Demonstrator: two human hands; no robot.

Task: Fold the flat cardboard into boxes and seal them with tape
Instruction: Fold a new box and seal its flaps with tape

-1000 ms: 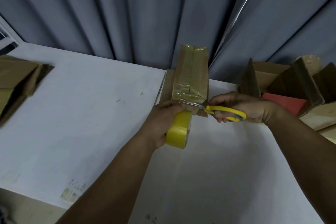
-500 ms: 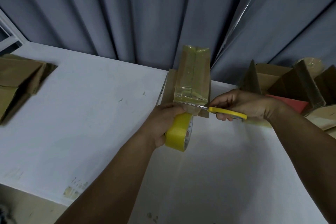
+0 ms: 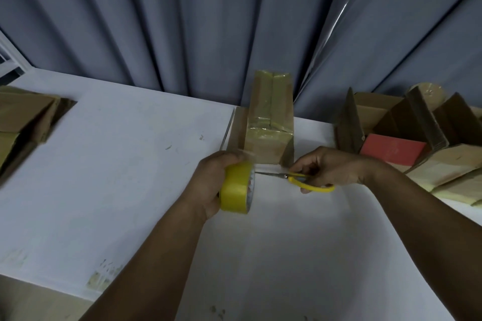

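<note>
A narrow cardboard box (image 3: 271, 117) lies on the white table (image 3: 117, 164), its top seam and near end covered in glossy clear tape. Just in front of it my left hand (image 3: 211, 185) grips a yellow tape roll (image 3: 236, 190) held on edge. My right hand (image 3: 331, 167) holds yellow-handled scissors (image 3: 294, 177), their blades pointing left and reaching the side of the roll. Both hands sit a little nearer to me than the box end.
Flat and half-opened cardboard pieces (image 3: 417, 122) with a red sheet (image 3: 391, 150) pile up at the right. More taped cardboard (image 3: 18, 122) lies at the left edge. A grey curtain (image 3: 208, 21) hangs right behind the table.
Both hands have drawn back from the box end toward me. The tape roll and scissors came away with them, and the scissor blades now lie below the box instead of against it.
</note>
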